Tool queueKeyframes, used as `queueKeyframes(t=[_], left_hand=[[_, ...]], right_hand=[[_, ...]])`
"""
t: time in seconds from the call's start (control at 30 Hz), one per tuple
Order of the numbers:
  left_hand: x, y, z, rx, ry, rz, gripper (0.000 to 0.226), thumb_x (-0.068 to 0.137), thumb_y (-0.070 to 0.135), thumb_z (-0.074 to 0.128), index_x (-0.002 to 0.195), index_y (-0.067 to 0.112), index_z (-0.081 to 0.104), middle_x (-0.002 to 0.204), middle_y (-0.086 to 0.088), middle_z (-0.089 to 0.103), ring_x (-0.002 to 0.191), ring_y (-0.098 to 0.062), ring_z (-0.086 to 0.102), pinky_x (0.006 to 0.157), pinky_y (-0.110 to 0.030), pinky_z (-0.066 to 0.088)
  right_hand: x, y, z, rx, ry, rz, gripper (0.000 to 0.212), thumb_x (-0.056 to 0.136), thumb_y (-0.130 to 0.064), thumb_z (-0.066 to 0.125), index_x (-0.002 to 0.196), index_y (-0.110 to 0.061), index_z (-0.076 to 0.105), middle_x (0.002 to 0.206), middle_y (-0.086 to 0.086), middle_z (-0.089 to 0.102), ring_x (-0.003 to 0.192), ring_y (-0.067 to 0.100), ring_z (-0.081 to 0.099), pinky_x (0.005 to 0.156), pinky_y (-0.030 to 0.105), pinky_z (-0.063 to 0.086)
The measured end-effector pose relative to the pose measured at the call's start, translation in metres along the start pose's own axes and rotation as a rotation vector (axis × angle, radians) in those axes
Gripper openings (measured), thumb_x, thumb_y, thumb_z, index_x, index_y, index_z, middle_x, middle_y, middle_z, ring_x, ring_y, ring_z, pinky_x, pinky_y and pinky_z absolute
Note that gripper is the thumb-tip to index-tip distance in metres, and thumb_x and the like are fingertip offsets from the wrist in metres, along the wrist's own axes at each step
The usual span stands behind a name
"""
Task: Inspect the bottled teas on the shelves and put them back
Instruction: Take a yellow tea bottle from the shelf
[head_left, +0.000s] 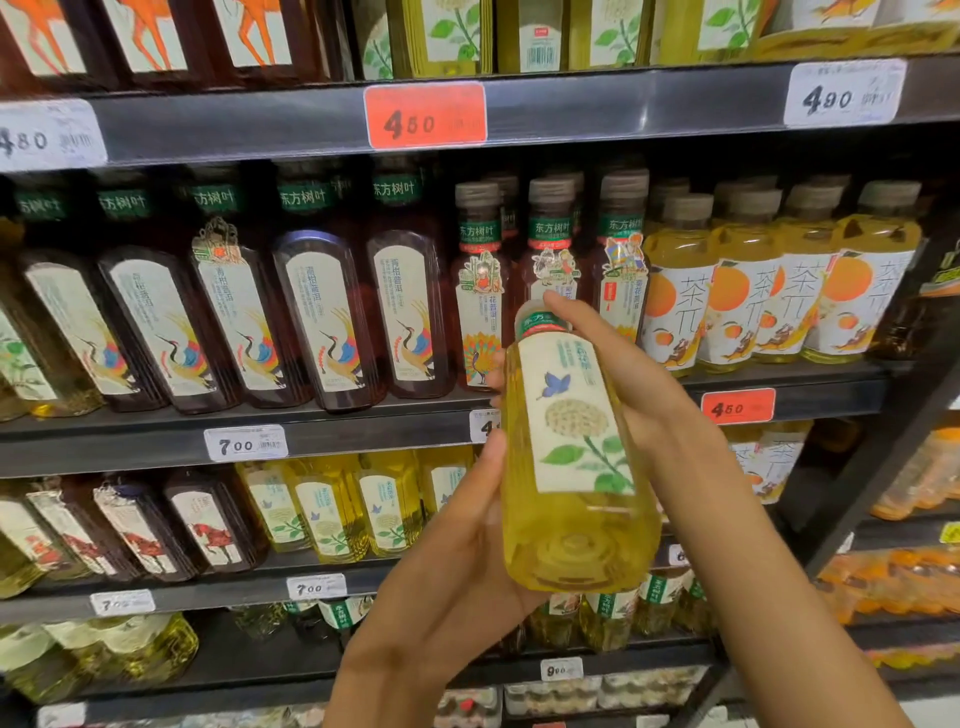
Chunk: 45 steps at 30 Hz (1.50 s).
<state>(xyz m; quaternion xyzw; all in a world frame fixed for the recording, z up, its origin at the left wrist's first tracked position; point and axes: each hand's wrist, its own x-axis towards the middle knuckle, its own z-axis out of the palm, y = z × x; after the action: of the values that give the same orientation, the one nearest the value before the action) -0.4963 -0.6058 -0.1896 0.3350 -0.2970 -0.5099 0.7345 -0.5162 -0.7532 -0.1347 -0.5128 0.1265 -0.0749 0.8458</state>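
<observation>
Head view: our left hand (457, 545) and right hand (639, 395) clasp the yellow tea bottle (571, 467); tilted, loosely cradled, it could slip.

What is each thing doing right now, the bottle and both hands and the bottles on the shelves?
Yellow tea bottle: off the shelf, tilted, label facing the camera, capped.
Left hand: holds the bottle's lower side.
Right hand: grips the upper part, fingertip by the cap.
Dark tea bottles: upright in a row on the shelf.
Orange-label bottles: standing on the shelf, capped.

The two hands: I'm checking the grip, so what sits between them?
The head view shows the yellow tea bottle between the left hand and right hand.
</observation>
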Motion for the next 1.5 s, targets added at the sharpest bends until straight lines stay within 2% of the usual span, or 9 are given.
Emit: queueKeyframes(t=[0.17, 0.33, 0.5, 0.6, 0.83, 0.97, 1.13, 1.3, 1.5], left_hand=[[-0.002, -0.007, -0.02, 0.32, 0.134, -0.048, 0.068, 0.063, 0.063, 0.074, 0.125, 0.036, 0.06, 0.128, -0.002, 0.063, 0.118, -0.023, 0.06, 0.103, -0.047, 0.045], [0.004, -0.003, -0.023, 0.736, 0.164, 0.043, 0.045, 0.06, 0.056, 0.071, 0.1, 0.067, 0.052, 0.111, 0.031, 0.065, 0.102, 0.008, 0.062, 0.074, -0.005, 0.048], [0.02, -0.005, -0.035, 0.739, 0.24, 0.241, 0.058, 0.062, 0.03, 0.083, 0.109, 0.052, 0.055, 0.107, 0.024, 0.069, 0.098, 0.004, 0.066, 0.071, -0.007, 0.05], [0.035, -0.006, -0.042, 0.797, 0.335, 0.317, 0.063, 0.065, 0.014, 0.084, 0.111, 0.041, 0.052, 0.103, 0.021, 0.07, 0.095, 0.001, 0.067, 0.07, -0.011, 0.052], [0.058, 0.007, -0.06, 0.956, 0.354, 0.428, 0.081, 0.061, -0.003, 0.084, 0.132, 0.008, 0.045, 0.118, -0.002, 0.064, 0.106, -0.007, 0.062, 0.082, -0.013, 0.049], [0.061, 0.013, -0.063, 1.019, 0.348, 0.45, 0.076, 0.062, -0.003, 0.084, 0.124, 0.02, 0.049, 0.109, 0.023, 0.063, 0.101, 0.007, 0.06, 0.077, -0.006, 0.046], [0.047, 0.013, -0.063, 0.956, 0.309, 0.483, 0.086, 0.057, 0.005, 0.088, 0.114, 0.056, 0.05, 0.113, 0.021, 0.064, 0.107, -0.002, 0.062, 0.082, -0.016, 0.052], [0.033, 0.005, -0.059, 0.748, 0.216, 0.392, 0.068, 0.058, 0.025, 0.082, 0.12, 0.031, 0.053, 0.112, 0.006, 0.07, 0.105, -0.013, 0.066, 0.08, -0.022, 0.054], [0.035, -0.005, -0.056, 0.701, 0.236, 0.362, 0.051, 0.065, 0.033, 0.072, 0.114, 0.03, 0.056, 0.105, 0.014, 0.072, 0.099, -0.005, 0.068, 0.075, -0.015, 0.052]], right_hand=[[0.017, -0.01, -0.011, -0.027, 0.027, -0.304, 0.033, 0.096, -0.03, 0.052, 0.115, -0.003, 0.052, 0.078, 0.009, 0.069, 0.072, 0.025, 0.069, 0.071, 0.04, 0.057], [0.008, -0.017, -0.002, -0.173, -0.043, -0.606, 0.026, 0.095, -0.024, 0.053, 0.117, -0.012, 0.053, 0.091, 0.008, 0.07, 0.073, 0.02, 0.071, 0.06, 0.031, 0.056], [-0.003, -0.02, 0.001, -0.415, -0.071, -0.687, 0.041, 0.095, -0.035, 0.047, 0.135, -0.026, 0.041, 0.11, 0.006, 0.069, 0.095, 0.02, 0.07, 0.074, 0.03, 0.058], [-0.01, -0.014, 0.003, -0.501, -0.128, -0.7, 0.038, 0.093, -0.035, 0.047, 0.128, -0.022, 0.046, 0.107, -0.002, 0.072, 0.099, 0.01, 0.068, 0.074, 0.02, 0.054], [-0.013, -0.005, -0.011, -0.494, -0.404, -0.706, 0.064, 0.067, -0.03, 0.08, 0.123, -0.011, 0.054, 0.118, 0.01, 0.06, 0.116, 0.021, 0.055, 0.095, 0.034, 0.045], [-0.011, -0.003, -0.017, -0.491, -0.438, -0.739, 0.055, 0.061, -0.006, 0.076, 0.113, -0.014, 0.06, 0.111, 0.004, 0.065, 0.109, 0.022, 0.059, 0.092, 0.033, 0.045], [-0.007, -0.006, -0.019, -0.375, -0.409, -0.751, 0.063, 0.062, -0.034, 0.086, 0.115, -0.015, 0.06, 0.108, 0.005, 0.066, 0.105, 0.021, 0.06, 0.088, 0.03, 0.048], [-0.001, -0.01, -0.008, -0.323, -0.327, -0.718, 0.075, 0.067, -0.046, 0.08, 0.124, -0.008, 0.048, 0.102, -0.003, 0.068, 0.099, 0.021, 0.066, 0.082, 0.036, 0.053], [0.007, -0.007, 0.009, -0.316, -0.207, -0.784, 0.028, 0.083, -0.024, 0.057, 0.108, -0.01, 0.057, 0.085, -0.001, 0.067, 0.078, 0.018, 0.068, 0.07, 0.031, 0.054]])
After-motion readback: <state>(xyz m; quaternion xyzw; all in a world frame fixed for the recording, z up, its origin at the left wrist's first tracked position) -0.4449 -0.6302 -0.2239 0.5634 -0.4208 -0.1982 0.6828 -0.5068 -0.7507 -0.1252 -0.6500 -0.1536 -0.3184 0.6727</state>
